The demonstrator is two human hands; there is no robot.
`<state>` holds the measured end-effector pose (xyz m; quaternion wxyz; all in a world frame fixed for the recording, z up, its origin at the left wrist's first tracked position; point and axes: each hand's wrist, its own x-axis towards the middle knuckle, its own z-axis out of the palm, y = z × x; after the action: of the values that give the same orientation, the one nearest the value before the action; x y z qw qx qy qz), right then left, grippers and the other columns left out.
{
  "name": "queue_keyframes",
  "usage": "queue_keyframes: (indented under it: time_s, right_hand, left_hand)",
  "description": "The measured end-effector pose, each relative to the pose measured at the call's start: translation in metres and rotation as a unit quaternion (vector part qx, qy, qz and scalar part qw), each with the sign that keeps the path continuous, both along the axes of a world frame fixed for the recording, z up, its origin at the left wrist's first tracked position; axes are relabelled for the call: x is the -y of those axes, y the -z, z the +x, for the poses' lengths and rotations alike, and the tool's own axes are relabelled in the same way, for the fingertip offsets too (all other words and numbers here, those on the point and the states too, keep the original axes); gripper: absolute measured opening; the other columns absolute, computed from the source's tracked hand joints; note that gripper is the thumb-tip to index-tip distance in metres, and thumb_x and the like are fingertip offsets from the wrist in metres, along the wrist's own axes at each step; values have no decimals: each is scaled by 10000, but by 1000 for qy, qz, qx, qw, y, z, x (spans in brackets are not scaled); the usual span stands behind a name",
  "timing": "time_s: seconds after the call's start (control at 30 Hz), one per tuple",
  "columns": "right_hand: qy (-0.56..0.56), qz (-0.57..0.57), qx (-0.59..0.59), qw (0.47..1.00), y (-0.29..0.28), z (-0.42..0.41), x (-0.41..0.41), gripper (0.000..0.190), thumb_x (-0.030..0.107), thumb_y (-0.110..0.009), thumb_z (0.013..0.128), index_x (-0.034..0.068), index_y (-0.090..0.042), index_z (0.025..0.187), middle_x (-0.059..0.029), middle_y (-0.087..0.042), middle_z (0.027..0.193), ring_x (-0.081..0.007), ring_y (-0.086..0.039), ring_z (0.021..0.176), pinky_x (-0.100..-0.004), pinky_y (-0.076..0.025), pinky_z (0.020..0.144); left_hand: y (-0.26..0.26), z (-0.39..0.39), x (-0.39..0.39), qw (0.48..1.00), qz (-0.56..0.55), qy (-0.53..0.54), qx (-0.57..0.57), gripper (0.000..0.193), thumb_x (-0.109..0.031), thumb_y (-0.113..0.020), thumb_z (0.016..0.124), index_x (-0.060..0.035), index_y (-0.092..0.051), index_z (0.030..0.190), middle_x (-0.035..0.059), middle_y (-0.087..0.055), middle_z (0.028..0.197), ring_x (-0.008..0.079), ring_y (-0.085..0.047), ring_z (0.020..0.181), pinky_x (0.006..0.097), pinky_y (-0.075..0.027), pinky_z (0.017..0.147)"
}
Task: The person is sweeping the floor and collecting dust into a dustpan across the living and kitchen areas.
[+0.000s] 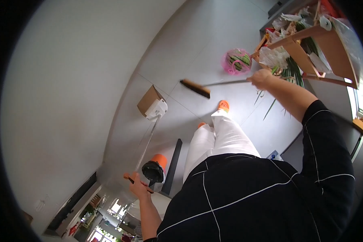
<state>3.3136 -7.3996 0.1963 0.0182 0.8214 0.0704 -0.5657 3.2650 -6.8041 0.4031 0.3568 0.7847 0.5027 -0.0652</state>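
Note:
My left hand [138,188] is closed around the top of the long pole of a dustpan [147,101]. A short dark bar with an orange-brown knob [126,175] crosses that hand; I cannot tell whether it belongs to the pole. The dustpan rests near the wall, its brown pan edged by a white comb of teeth. In my right hand [261,79] is the grey handle of a broom. The broom head [196,87], tan with dark bristles, lies on or just above the floor tiles, to the right of the dustpan and apart from it.
A watermelon in a pink plastic bag [237,61] sits on the floor beside a wooden rack [308,45] holding plastic bags and green onions. An orange bin [159,160] with a black liner stands near my left hand. A white wall [72,84] bounds the left.

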Motion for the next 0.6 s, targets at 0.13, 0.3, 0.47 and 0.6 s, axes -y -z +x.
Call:
queue_keyframes:
  time_s: [0.13,0.3,0.47,0.6]
  right_hand:
    - [-2,-31,63,998,-2,51,38,298,211,-504,887,156,-569,1173,-114,-621,1126,-274,-616,1022,-394,-500,847]
    - [4,-56,148,987,3,69,77,271,174,-499,862,125,-612,1104,-155,-652,1019,-279,-636,975,-393,-516,808]
    - [74,-107,139,982,13,79,97,276,198,-510,868,143,-601,1123,-110,-637,1080,-267,-625,990,-393,-516,809]
    - [125,-117,145,975,0,72,101,306,217,-551,853,147,-569,1151,-102,-637,1086,-275,-619,994,-404,-507,816]
  left_hand:
    - [7,6,5,1000,-1,-9,-9,210,-166,-626,847,-1,-579,968,1,-437,542,102,-425,395,236,-346,372]
    - [12,15,9,999,-10,-36,-33,198,-157,-629,841,4,-577,943,0,-427,494,102,-428,383,233,-340,365]
    - [33,29,12,998,-17,19,-53,160,-122,-615,829,9,-590,918,15,-495,575,92,-417,392,231,-336,374]
    - [43,33,6,994,11,86,-72,153,-97,-609,807,39,-610,877,43,-581,712,77,-447,451,223,-345,414]
